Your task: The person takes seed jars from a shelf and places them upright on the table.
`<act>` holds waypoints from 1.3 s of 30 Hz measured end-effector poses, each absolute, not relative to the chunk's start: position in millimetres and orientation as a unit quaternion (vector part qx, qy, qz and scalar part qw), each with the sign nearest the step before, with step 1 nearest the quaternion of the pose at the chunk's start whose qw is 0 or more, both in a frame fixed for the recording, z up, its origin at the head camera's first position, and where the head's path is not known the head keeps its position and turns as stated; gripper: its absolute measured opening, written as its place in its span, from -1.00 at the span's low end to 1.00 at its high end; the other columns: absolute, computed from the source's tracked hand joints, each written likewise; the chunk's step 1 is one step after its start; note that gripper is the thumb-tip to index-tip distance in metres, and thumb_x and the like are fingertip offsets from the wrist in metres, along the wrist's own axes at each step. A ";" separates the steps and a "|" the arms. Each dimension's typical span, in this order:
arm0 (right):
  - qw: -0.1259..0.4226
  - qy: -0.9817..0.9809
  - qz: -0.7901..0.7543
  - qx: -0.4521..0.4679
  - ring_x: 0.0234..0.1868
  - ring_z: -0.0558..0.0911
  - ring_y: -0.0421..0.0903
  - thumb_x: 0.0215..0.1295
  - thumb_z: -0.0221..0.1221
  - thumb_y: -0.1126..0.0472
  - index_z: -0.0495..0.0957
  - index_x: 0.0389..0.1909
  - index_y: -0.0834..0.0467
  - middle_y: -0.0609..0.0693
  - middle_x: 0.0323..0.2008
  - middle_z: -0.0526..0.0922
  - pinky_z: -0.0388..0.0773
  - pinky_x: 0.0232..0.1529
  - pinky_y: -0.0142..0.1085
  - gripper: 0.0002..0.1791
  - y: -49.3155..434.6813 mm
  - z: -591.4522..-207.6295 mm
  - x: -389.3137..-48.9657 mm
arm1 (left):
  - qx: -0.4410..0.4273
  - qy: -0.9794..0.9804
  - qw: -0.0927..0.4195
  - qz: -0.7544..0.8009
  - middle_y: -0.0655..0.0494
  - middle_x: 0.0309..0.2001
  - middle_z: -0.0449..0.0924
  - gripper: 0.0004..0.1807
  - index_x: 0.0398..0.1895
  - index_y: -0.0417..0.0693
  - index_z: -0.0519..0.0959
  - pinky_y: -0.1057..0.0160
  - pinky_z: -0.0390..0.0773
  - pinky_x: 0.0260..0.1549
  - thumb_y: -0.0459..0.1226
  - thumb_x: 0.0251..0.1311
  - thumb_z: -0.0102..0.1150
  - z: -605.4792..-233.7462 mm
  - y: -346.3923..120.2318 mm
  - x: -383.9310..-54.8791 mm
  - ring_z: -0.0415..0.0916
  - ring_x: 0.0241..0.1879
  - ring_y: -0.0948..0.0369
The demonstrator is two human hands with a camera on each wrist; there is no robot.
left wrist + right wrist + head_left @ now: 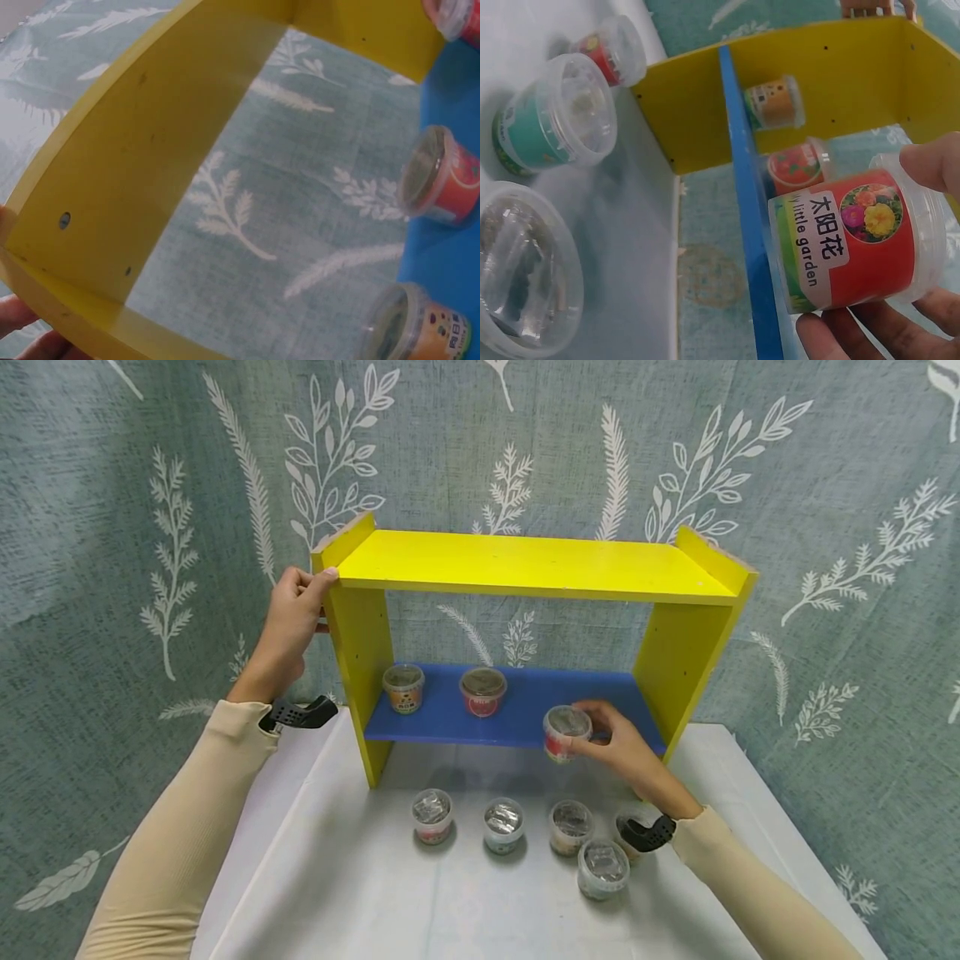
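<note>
My right hand (618, 743) grips a small lidded plastic tub (847, 240) with a red label showing flowers and the words "My little garden". The tub is at the front edge of the blue shelf board (517, 731), toward its right side; whether it touches the board I cannot tell. My left hand (292, 610) holds the top left corner of the yellow shelf unit (525, 560), thumb on the front edge. On the blue board stand an orange-labelled tub (405, 689) at the left and a red-labelled tub (483, 692) near the middle.
On the white table (360, 893) before the shelf stand several more tubs: a pink-labelled tub (432, 817), a teal-labelled tub (551, 112), and others grouped at the right, such as the front tub (603, 868). One is partly behind my right wrist. A patterned curtain (480, 460) hangs behind.
</note>
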State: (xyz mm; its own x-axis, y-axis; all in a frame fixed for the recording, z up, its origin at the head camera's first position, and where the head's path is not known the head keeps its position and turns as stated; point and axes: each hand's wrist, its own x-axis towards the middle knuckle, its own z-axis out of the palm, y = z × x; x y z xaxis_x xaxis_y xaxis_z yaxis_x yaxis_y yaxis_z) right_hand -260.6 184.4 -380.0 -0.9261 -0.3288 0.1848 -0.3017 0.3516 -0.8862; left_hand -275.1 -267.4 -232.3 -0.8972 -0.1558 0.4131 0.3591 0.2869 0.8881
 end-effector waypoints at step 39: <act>0.075 0.803 -0.549 -0.220 0.04 0.59 0.09 0.34 0.39 0.11 0.36 0.36 0.10 0.12 0.17 0.55 0.60 0.00 -0.23 -0.36 194.5 -409.5 -223.7 | -0.059 -0.777 0.214 -0.589 0.06 -0.07 0.36 -0.54 -0.17 0.05 0.27 0.05 0.37 -0.05 0.22 0.47 -0.04 -232.1 -267.0 -273.5 0.40 -0.07 0.11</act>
